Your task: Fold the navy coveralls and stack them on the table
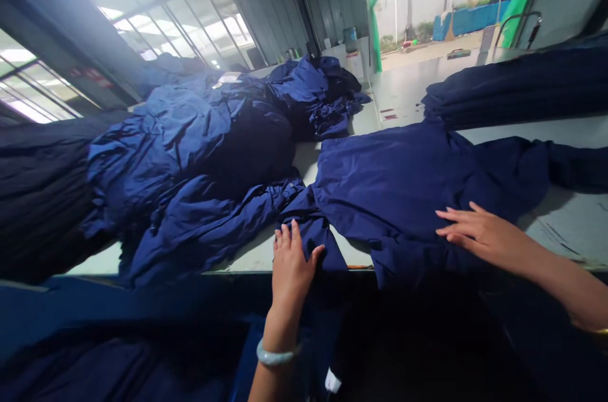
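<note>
A navy blue garment (384, 174) is spread over the table in front of me, part of it hanging past the near edge. My left hand (292, 256) is at a narrow, sleeve-like part on its left, fingers stretched out and thumb apart. Over the garment's lower right lies my right hand (479, 234), palm down with the fingers extended. Neither hand is closed around cloth. Whether the palms press on the fabric or hover just above it, I cannot tell.
Crumpled blue garments (190, 136) are heaped on the left of the table (403, 82). A stack of folded dark garments (517, 85) lies at the back right. More dark cloth (118, 364) sits below the table edge at lower left. A white tag (332, 380) shows near my body.
</note>
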`<action>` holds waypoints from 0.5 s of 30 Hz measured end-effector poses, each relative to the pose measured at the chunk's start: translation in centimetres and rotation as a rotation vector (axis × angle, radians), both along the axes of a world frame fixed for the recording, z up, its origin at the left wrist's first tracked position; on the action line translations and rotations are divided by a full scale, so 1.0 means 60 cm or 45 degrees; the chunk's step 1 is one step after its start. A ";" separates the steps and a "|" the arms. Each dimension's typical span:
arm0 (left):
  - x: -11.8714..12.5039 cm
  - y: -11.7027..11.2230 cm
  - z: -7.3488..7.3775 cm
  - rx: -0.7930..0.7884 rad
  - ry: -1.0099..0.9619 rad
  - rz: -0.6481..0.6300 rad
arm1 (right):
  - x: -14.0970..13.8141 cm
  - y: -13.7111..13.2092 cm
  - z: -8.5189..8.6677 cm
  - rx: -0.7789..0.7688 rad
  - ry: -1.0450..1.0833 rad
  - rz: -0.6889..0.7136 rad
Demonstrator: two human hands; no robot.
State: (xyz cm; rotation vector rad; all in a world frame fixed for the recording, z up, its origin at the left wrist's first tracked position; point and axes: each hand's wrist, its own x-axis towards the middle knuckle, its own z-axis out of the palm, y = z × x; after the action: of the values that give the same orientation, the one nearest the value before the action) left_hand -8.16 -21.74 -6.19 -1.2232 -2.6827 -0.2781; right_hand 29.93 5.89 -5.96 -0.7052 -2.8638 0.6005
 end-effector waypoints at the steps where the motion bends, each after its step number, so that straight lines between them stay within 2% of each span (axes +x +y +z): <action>1: -0.003 -0.009 -0.003 0.012 0.015 0.074 | -0.027 0.002 0.017 0.034 0.012 0.019; 4: -0.016 -0.028 0.000 0.009 0.021 0.244 | -0.138 -0.001 0.064 0.061 0.039 0.192; 7: -0.030 -0.042 0.013 -0.043 0.008 0.334 | -0.259 -0.015 0.079 0.009 0.034 0.437; 9: -0.035 -0.047 0.022 -0.094 0.020 0.381 | -0.319 -0.022 0.068 0.016 0.014 0.539; 11: -0.036 -0.046 0.033 -0.167 -0.009 0.378 | -0.356 -0.022 0.045 0.047 -0.038 0.570; 13: -0.038 -0.039 0.052 -0.230 -0.087 0.335 | -0.372 -0.017 0.019 0.077 -0.080 0.555; 15: -0.048 -0.029 0.087 -0.231 -0.081 0.330 | -0.372 -0.010 -0.004 0.096 -0.060 0.544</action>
State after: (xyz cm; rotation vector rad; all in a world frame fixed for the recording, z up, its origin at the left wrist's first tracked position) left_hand -11.02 -23.51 -0.95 -0.9055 -2.9346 -0.0383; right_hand 7.58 5.31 -6.20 -0.0917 -3.0785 0.5231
